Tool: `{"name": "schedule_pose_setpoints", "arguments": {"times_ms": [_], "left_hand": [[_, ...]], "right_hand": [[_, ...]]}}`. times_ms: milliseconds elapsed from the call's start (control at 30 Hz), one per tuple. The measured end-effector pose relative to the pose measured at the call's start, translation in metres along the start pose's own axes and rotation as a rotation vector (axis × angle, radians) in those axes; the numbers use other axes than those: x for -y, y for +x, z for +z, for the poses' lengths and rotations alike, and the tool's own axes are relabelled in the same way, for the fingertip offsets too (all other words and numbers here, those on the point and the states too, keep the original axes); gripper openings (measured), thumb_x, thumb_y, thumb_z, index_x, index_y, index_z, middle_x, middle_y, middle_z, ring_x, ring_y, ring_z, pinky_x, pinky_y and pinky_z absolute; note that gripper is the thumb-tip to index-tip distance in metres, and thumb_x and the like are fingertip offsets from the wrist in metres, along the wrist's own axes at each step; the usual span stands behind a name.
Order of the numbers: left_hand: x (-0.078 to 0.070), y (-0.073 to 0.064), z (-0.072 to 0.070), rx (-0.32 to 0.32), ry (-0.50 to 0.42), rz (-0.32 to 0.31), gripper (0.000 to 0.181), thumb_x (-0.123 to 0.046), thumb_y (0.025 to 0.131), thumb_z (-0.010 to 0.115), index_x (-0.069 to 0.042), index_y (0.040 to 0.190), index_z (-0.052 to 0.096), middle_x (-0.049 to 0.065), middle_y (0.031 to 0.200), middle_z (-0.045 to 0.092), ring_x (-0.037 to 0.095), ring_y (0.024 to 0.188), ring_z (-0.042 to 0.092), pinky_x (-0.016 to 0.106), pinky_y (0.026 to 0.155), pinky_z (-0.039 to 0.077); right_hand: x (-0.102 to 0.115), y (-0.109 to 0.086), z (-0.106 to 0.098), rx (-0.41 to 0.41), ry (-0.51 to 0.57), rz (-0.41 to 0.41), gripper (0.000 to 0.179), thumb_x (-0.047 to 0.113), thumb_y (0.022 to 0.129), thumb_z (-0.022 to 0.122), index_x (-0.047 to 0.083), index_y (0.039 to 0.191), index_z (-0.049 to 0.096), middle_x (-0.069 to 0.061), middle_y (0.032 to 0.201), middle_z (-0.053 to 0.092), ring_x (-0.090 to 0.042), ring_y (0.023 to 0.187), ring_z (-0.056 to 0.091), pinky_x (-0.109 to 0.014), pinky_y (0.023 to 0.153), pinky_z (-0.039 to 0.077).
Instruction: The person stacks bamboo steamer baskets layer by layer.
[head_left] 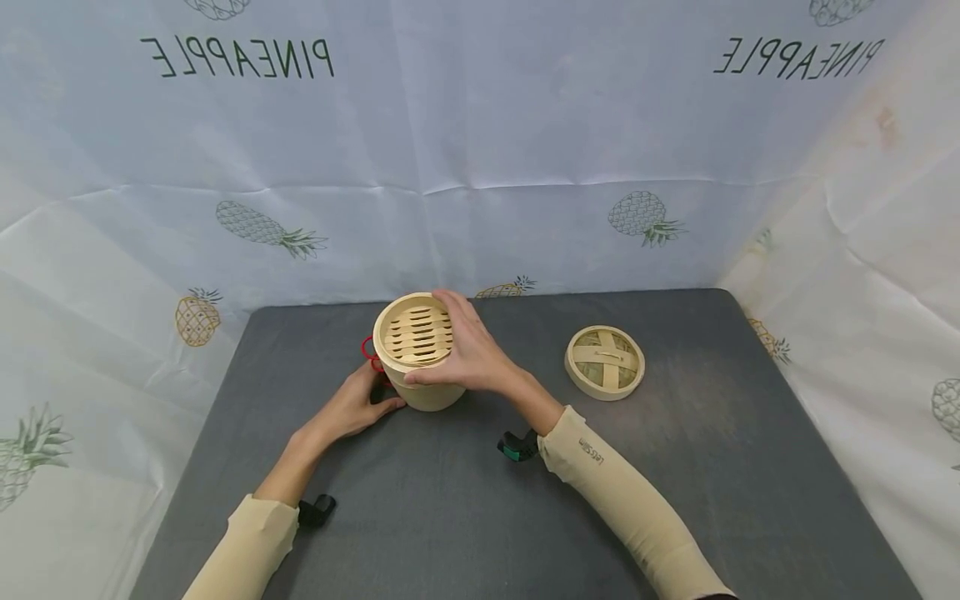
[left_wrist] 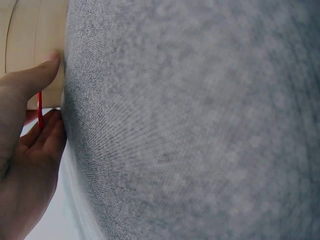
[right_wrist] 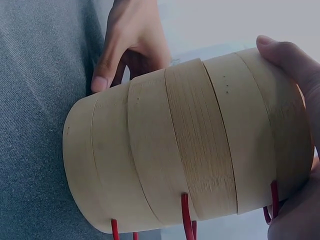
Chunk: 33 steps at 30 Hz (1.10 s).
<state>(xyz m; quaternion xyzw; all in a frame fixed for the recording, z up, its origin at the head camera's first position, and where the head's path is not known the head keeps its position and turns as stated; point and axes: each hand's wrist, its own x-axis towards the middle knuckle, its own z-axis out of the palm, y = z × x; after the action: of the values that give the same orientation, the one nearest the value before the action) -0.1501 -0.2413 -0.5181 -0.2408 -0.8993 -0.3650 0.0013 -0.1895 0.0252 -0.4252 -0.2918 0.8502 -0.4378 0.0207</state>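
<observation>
Both the right hand (head_left: 474, 354) and the left hand (head_left: 351, 408) are on the bamboo steamer stack (head_left: 427, 398). The right hand is spread wide around the top of it, thumb on the near side and fingers over the far part of the rim, gripping the upper basket (right_wrist: 255, 130). The left hand is low down beside the table (head_left: 450, 517), its thumb against the wall of the lowest basket (right_wrist: 100, 165) and its fingers bent round behind, next to a red cord; how firmly they press cannot be told.

The stack stands on the dark grey table, between the two hands, with the right hand above and the left hand at its base. Three pale, smooth-walled baskets sit one upon another, with thin seams between their bands. Red cord loops (right_wrist: 186, 215) stick out from the sides, and parallel slots cut the light slatted floor (head_left: 416, 337) of the open top

Well apart, to the right, lies a round woven lid (head_left: 604, 362) with crossed bands
</observation>
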Motion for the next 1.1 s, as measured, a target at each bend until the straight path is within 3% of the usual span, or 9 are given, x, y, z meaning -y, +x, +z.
{"name": "schedule_pose_setpoints", "arguments": {"times_ms": [1100], "left_hand": [[-0.0026, 0.0010, -0.0004, -0.001, -0.011, 0.000, 0.074, -0.006, 0.093, 0.086, -0.001, 0.155, 0.046, 0.019, 0.139, 0.065, 0.033, 0.120, 0.072, 0.051, 0.100, 0.061]], "right_hand": [[-0.0029, 0.0010, -0.0002, -0.008, 0.052, -0.014, 0.125, 0.041, 0.070, 0.102, 0.015, 0.169, 0.030, -0.010, 0.172, 0.032, -0.031, 0.156, 0.039, -0.061, 0.125, 0.042]]}}
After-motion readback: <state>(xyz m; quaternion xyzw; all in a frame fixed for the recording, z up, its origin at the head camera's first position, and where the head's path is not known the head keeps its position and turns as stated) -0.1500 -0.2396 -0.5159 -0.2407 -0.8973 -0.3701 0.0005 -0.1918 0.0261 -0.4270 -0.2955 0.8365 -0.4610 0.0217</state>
